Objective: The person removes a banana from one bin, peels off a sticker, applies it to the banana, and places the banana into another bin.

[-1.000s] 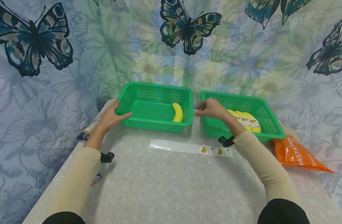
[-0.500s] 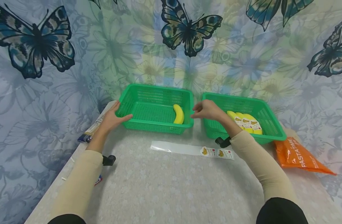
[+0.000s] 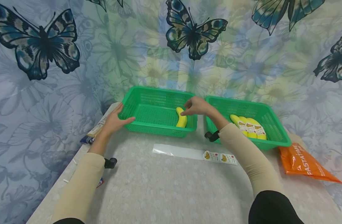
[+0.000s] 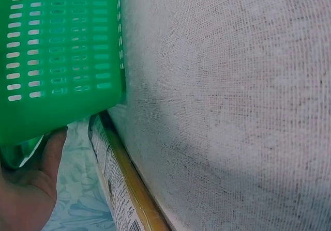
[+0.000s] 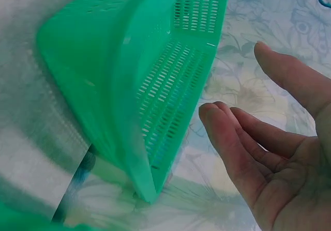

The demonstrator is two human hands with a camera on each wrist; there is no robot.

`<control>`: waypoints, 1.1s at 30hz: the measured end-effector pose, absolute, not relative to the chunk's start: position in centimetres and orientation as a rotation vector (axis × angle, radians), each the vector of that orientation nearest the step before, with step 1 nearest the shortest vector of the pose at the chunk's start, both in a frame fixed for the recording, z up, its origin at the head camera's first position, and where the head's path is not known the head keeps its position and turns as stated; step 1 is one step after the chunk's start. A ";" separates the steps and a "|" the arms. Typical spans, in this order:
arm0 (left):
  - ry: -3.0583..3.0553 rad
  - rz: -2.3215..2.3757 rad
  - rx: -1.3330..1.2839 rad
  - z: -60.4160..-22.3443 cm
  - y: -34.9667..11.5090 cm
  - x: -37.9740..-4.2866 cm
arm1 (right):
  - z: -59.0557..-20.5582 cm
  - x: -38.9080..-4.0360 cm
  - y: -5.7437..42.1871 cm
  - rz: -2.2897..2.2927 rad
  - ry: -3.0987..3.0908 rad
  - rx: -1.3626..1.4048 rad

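In the head view my left hand (image 3: 114, 120) is at the left end of the left green basket (image 3: 159, 128), thumb on its front rim and fingers along its left side. The left wrist view shows part of that hand (image 4: 33, 189) close against the basket's corner. One yellow banana (image 3: 181, 121) lies at the right end inside this basket. My right hand (image 3: 197, 106) hovers over the right rim, its fingertips overlapping the banana in this view. The right wrist view shows the right hand (image 5: 274, 153) with thumb and bent fingers apart, nothing between them.
Several labelled bananas (image 3: 250, 127) lie in the right green basket (image 3: 274, 141). A sticker strip (image 3: 193, 154) with two banana labels lies in front. An orange bag (image 3: 305, 163) sits at the right, and a flat packet (image 3: 93, 130) behind the left forearm.
My right hand has moved left, from the gap between the baskets to over the banana in the left basket. My left hand stays at the left basket. The head view has shifted slightly.
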State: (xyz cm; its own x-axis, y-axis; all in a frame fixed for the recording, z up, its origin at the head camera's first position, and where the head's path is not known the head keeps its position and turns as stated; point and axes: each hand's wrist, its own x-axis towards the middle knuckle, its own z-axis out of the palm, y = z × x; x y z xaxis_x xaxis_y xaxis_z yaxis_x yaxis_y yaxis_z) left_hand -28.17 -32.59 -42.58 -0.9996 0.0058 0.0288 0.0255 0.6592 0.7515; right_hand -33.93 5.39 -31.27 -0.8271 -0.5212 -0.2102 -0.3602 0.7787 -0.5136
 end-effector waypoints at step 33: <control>-2.820 -1.204 -0.044 -43.1 -32.4 -28.3 | -36.3 -44.0 1.1 -0.394 2.538 -0.311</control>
